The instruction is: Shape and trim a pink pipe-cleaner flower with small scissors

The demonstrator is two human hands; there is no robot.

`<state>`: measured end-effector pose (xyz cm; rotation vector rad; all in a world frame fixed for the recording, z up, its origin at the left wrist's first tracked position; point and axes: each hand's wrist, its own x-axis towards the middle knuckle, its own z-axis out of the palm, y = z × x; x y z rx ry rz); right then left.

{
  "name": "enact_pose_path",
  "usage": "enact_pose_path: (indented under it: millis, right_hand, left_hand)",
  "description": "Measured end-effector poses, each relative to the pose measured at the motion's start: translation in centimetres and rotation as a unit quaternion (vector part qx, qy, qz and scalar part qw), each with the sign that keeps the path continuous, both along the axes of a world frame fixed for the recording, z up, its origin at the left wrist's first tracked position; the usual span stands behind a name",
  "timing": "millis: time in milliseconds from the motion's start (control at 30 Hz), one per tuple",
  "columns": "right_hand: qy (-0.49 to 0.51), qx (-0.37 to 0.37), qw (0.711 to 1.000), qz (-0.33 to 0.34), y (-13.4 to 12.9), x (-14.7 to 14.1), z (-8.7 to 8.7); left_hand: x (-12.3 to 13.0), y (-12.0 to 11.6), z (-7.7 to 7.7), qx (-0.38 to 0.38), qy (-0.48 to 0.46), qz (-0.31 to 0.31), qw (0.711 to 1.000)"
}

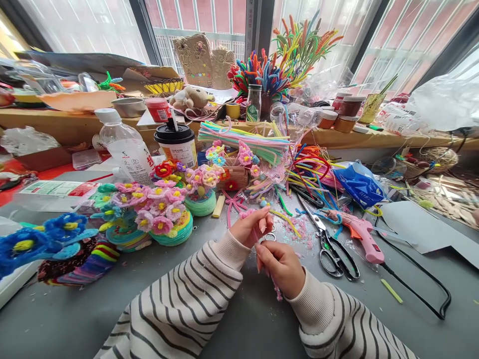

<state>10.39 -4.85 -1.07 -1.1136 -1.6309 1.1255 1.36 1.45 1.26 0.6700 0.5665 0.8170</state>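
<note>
A thin pink fuzzy stem (pixel 277 290) runs between my two hands above the grey table. Its upper part is pinched in the fingers of my left hand (pixel 250 229). Just to the right and lower, my right hand (pixel 282 265) closes on the same stem, whose end hangs below the fingers. Pink and glittery scraps (pixel 305 227) lie on the table beyond the hands. Small silver scissors (pixel 270 236) show partly behind my fingers. Large scissors (pixel 333 252) lie to the right, beside a pink glue gun (pixel 368 239).
Pots of fuzzy flowers (pixel 160 214) stand at the left, near a plastic bottle (pixel 127 144) and a lidded cup (pixel 175 142). Bundled pastel stems (pixel 243 139) lie behind. A black cable (pixel 415 291) loops at the right beside grey sheets (pixel 430 227). A cluttered ledge (pixel 213 122) runs below the windows.
</note>
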Motion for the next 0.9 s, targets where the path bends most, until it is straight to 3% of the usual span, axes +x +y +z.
enact_pose_path:
  millis: [200,467,633,900]
  right_hand:
    - [-0.002,0.007,1.0,-0.005,0.0,0.0,0.1]
    - [-0.013,0.02,0.995,-0.093,0.3,0.3,0.0]
    - [-0.025,0.014,0.997,-0.072,0.4,0.0,-0.4]
    - [-0.051,0.023,0.997,-0.05,0.6,-0.1,-0.8]
  left_hand:
    - [-0.1,-0.1,0.0,0.016,0.011,0.006,1.0]
    - [-0.6,-0.1,-0.3,0.215,0.13,0.031,0.967]
    - [-0.8,-0.7,0.8,0.336,0.195,0.05,0.92]
    - [-0.5,-1.9,2.2,0.345,0.265,0.031,0.9]
